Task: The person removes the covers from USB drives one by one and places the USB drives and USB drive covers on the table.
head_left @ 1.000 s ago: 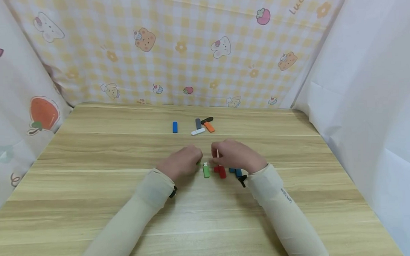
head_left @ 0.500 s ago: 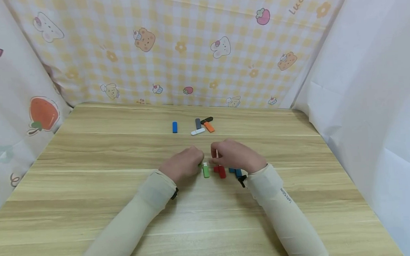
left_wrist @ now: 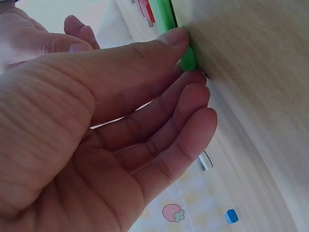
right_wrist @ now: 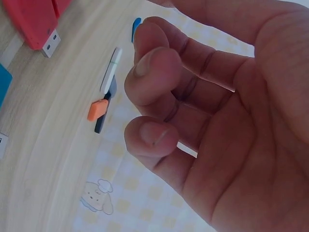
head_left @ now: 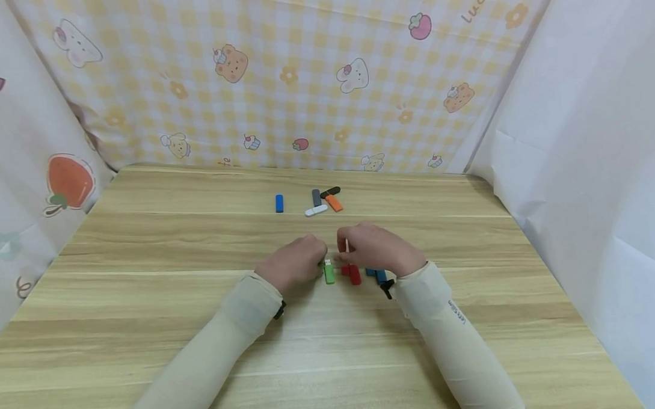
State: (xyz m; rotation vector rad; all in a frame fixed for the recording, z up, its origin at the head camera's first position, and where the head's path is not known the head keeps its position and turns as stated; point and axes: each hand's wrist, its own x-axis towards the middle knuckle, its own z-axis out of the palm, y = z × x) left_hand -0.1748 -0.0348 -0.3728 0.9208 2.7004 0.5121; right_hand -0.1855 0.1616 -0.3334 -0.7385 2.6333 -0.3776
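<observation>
- The checked cloth (head_left: pixel 281 110) stood well beyond the green stick (head_left: pixel 330 275), past the far edge.
- The table (head_left: pixel 322 355) left you bare wood left of the green stick and on its near side; room to its right was tighter.
- Your right hand (head_left: pixel 380 248), just right of the green stick and slightly beyond, had loosely curled fingers and no visible hold on anything.
- Your left hand (head_left: pixel 293 263), just left of the green stick, had thumb and fingertips closed in a pinch.
- The far group of sticks (head_left: pixel 316 210) lay well beyond the green stick.
- The red stick (head_left: pixel 355 275), with its red cap (head_left: pixel 345 270), lay near the green stick's right; the teal stick (head_left: pixel 381 277), partly hidden, lay farther right.
- The green cap (left_wrist: pixel 189 60), in that pinch, was beside the green stick's plug end; touching or not, you couldn't tell. You were probably placing it, so a clean release and a leftward lift seemed called for.
</observation>
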